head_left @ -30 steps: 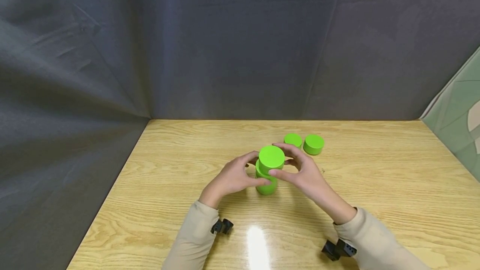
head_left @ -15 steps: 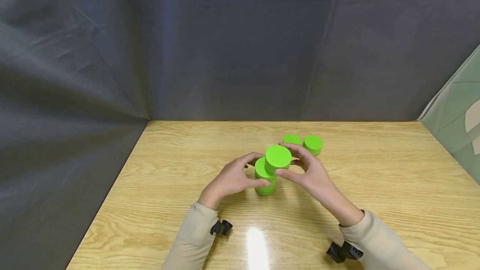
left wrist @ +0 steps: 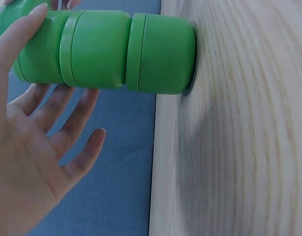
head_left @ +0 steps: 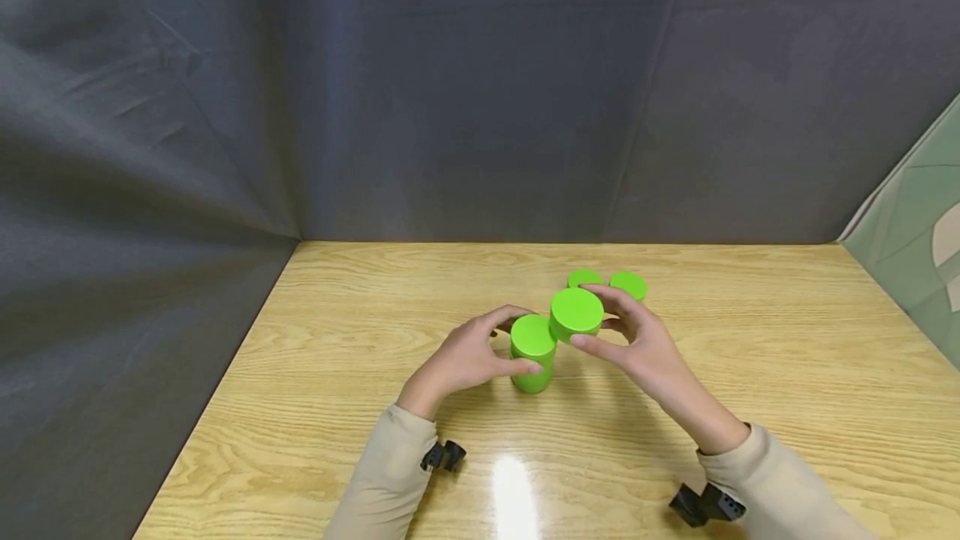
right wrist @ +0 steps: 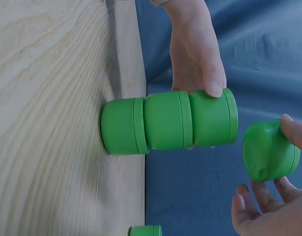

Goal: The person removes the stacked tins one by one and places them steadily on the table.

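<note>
Three lidded green jars stand in a stack (right wrist: pixel 166 120) on the wooden table (head_left: pixel 375 290). Thumb and fingers of my left hand (head_left: pixel 461 355) grip the top jar (left wrist: pixel 40 49) of that stack from the left. To the right of the stack and a little higher, my right hand (head_left: pixel 637 350) holds another green jar (right wrist: pixel 266 155) between thumb and fingers. That jar hangs apart from the stack in the right wrist view, its recessed base showing. The jar's far side is partly hidden by the fingers.
Behind the right hand, two more green jars, one on the left (head_left: pixel 584 277) and one on the right (head_left: pixel 630 284), sit on the table. A dark cloth wall (head_left: pixel 480 107) rises along the back and left. Black wrist cameras are strapped on both sleeves.
My right hand has moved right, carrying its jar from over the stack to beside it. The left hand has kept its place around the stack's top jar.
</note>
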{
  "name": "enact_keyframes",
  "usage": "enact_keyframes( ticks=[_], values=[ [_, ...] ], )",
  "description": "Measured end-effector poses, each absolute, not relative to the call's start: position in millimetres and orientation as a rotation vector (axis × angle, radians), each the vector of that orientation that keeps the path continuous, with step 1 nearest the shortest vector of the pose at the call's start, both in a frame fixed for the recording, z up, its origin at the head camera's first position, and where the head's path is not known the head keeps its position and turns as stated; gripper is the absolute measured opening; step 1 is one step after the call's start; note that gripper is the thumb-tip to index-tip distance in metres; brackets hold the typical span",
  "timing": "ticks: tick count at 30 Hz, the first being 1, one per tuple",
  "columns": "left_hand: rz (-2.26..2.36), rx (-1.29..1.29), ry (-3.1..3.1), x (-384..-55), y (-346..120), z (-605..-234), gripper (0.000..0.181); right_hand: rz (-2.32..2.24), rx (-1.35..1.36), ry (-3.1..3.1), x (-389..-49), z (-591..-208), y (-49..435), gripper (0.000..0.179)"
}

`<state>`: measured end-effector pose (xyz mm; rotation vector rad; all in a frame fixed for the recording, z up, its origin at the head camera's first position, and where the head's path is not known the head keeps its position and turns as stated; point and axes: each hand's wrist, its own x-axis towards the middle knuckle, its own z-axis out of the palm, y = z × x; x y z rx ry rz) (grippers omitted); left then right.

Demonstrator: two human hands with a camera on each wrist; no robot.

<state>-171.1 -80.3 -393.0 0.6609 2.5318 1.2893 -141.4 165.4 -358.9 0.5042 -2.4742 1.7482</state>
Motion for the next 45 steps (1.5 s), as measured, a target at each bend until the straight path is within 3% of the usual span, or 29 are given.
enact_keyframes(
  ticks=[45],
  values=[
    [1.274, 0.653, 2.555, -170, -79, -392, 0.065, 1.658, 0.328, -2.516, -152, -372, 219, 0.058]
  ],
)
